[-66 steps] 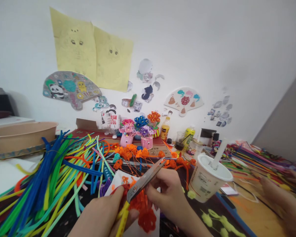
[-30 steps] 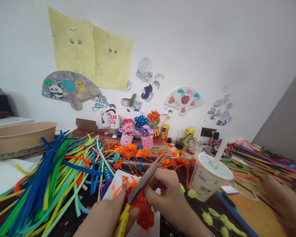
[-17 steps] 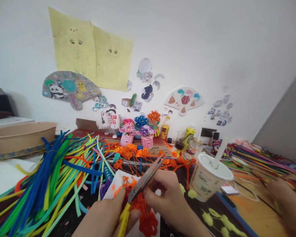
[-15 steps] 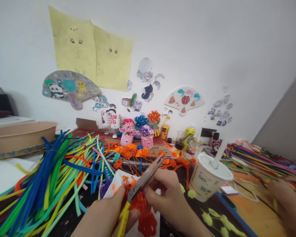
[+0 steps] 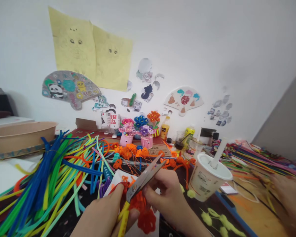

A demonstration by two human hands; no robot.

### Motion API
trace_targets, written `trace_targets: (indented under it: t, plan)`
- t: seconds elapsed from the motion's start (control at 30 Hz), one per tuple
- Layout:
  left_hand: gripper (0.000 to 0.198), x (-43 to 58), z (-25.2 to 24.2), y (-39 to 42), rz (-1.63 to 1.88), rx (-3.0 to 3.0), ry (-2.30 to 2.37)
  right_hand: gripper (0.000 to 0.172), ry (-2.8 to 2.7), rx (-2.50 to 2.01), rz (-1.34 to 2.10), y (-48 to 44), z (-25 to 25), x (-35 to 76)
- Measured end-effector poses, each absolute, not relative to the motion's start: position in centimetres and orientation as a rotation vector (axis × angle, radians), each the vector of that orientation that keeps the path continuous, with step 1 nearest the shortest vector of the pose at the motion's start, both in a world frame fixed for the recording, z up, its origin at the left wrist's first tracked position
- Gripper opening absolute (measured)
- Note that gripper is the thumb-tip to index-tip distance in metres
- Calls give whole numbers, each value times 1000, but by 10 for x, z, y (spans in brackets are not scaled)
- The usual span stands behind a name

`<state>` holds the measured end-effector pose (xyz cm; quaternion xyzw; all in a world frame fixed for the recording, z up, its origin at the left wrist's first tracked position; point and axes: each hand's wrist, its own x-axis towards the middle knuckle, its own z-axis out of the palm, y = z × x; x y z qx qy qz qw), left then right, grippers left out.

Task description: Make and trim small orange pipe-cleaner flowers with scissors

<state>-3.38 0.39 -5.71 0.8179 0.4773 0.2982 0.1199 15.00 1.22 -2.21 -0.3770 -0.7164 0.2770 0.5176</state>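
Yellow-handled scissors (image 5: 140, 186) point up and right, their blades slightly parted. The handles lie in my left hand (image 5: 101, 210), which is closed around them; a bit of red-orange fuzzy material shows by its thumb. My right hand (image 5: 169, 194) is closed in a pinch close beside the blades; what its fingertips hold is hidden by the scissors and fingers. Below the blades is an orange pipe-cleaner flower (image 5: 146, 222), over a white sheet (image 5: 132, 232) with more orange pieces on it.
Loose pipe cleaners (image 5: 51, 184) heap on the left, beside a brown tub (image 5: 22, 131). Orange flowers (image 5: 128, 151) on thin stems lie ahead, before pink pots (image 5: 147, 142). A lidded cup (image 5: 203, 179) with a straw stands right, near yellow-green fuzzy pieces (image 5: 219, 220). Another person's hand (image 5: 289, 197) is far right.
The scissor blades have opened a little, their tips now apart. Both my hands stay almost in place. The other person's hand at the far right has shifted slightly.
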Motion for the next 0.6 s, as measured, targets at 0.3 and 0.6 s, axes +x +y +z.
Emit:
trace_targets:
  t: [0.3,0.6]
  plan:
    - [28,-30,-59,8,870,2314,1423,14,-1726,-887,649,13,-22,150]
    - [30,-28,-54,6,738,2291,1434,13,-1742,-899,656,12,-19,150]
